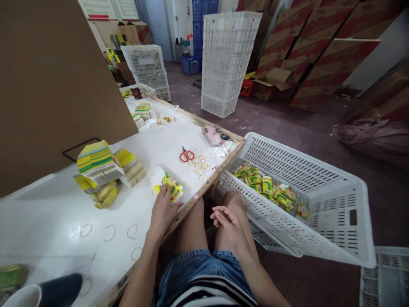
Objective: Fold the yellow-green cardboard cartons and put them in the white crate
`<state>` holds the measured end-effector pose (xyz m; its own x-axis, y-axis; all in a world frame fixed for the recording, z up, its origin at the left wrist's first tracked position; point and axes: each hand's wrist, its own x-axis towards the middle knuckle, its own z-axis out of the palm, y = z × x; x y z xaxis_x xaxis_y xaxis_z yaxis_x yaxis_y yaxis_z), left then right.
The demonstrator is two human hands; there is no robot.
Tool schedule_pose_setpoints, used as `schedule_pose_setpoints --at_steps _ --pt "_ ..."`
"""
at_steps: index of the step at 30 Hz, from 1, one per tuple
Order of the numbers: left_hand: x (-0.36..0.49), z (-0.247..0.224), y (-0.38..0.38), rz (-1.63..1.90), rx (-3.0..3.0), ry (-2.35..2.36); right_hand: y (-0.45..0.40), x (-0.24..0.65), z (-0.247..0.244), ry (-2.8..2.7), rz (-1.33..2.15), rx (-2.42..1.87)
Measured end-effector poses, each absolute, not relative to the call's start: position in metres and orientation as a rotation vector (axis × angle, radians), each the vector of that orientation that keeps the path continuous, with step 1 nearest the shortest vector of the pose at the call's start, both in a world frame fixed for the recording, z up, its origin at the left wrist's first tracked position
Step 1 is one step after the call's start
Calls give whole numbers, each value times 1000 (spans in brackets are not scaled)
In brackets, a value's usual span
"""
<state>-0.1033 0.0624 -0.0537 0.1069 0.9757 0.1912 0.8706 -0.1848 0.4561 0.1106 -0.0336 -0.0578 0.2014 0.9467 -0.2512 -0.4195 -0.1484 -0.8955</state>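
My left hand is closed over a small pile of yellow-and-green packets on the white table, its fingers on top and its thumb along the near edge. A white piece shows beside the pile. Above my lap, my right hand is held with its fingers curled in towards the thumb; I cannot make out anything between them. Beyond the packets lie red-handled scissors and a heap of loose rubber bands. Bundled stacks of yellow-and-green packaging stand to the left.
A white plastic crate holding many yellow packets stands at my right, against the wooden table edge. Several single rubber bands lie at the table's near left. A cardboard panel rises at the left. Stacked white crates stand on the floor behind.
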Motion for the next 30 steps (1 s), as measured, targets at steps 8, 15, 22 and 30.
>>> schedule_pose_setpoints --at_steps 8,15,22,30 --pt "-115 -38 51 906 2056 1913 -35 106 -57 -609 1348 -1158" --pt "-71 -18 -1 1342 2451 1022 -36 103 -49 -528 1489 -986" --pt "-43 -22 -22 1153 1980 837 -35 114 -44 -572 1430 -972" --pt "-37 -17 -19 1025 1241 1104 -46 101 -51 -831 1042 -1278"
